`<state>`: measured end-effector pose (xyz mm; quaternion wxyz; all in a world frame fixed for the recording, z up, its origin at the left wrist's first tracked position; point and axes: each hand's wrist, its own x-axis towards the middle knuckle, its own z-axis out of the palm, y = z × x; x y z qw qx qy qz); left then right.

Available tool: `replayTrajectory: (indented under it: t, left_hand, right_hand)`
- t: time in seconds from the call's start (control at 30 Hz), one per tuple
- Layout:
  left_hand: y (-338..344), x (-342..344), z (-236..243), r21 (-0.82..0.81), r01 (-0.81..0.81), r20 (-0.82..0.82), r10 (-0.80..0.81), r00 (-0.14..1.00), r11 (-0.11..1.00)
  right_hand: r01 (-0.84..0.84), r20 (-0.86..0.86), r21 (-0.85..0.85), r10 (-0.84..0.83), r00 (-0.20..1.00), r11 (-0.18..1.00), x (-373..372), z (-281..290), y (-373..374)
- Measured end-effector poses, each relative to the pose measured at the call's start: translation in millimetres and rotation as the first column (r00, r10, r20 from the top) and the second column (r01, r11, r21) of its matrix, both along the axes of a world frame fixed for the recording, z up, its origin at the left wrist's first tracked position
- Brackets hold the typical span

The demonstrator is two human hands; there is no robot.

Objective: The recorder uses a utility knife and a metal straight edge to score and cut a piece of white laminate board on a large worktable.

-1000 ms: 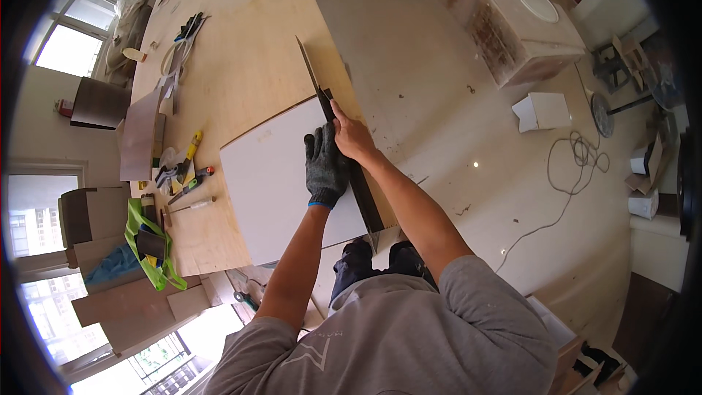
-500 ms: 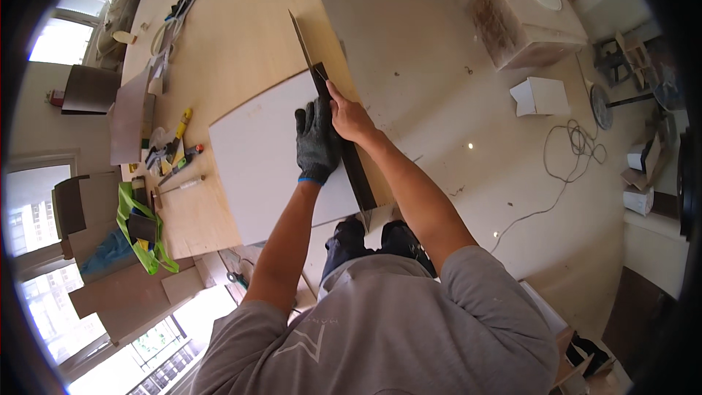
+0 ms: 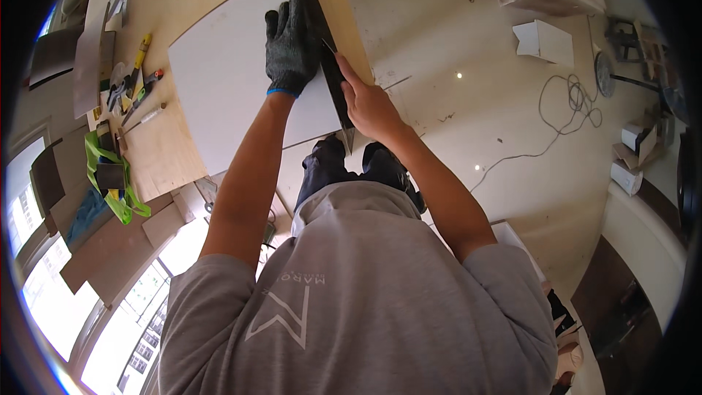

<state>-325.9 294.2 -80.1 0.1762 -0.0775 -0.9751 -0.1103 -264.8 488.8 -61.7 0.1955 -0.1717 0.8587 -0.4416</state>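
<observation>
My left hand (image 3: 291, 50), in a dark grey knit glove with a blue cuff, lies flat on a white panel (image 3: 219, 51). Its fingers are stretched forward, and its inner side is against a long dark strip (image 3: 314, 11). This strip runs along the panel's right side, and a thin metal edge (image 3: 349, 140) sticks out at its near end. Bare and closed, my right hand (image 3: 371, 108) grips a slim knife (image 3: 330, 46). The knife's thin tip meets the dark strip; its handle is mostly hidden in my fingers.
The panel rests on a plywood bench (image 3: 194, 150). At the bench's left are a yellow-handled tool (image 3: 142, 51), a screwdriver-like tool (image 3: 152, 113) and a bright green bag (image 3: 99, 157). On the floor to the right are a coiled cable (image 3: 570, 102) and a white box (image 3: 545, 42).
My right hand has drawn the knife nearer to me along the dark strip. My left hand stays on the panel, with its fingers a little more spread. The view has tilted, so the bench appears higher.
</observation>
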Motion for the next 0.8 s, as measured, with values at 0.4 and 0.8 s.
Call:
replayTrajectory:
  t: [0.4, 0.8]
  left_hand:
    - [3.0, 2.8, -4.1, 0.065, -0.045, -0.009, 0.046, 0.999, 0.997]
    - [2.5, -0.8, 13.1, 0.093, -0.048, 0.026, 0.046, 0.999, 0.995]
  right_hand:
    - [-0.047, 0.124, -0.042, 0.052, 0.991, 0.998, 102.5, 7.1, 56.6]
    - [-0.012, 0.327, 0.02, 0.005, 0.945, 1.0, 131.0, 54.6, 99.1]
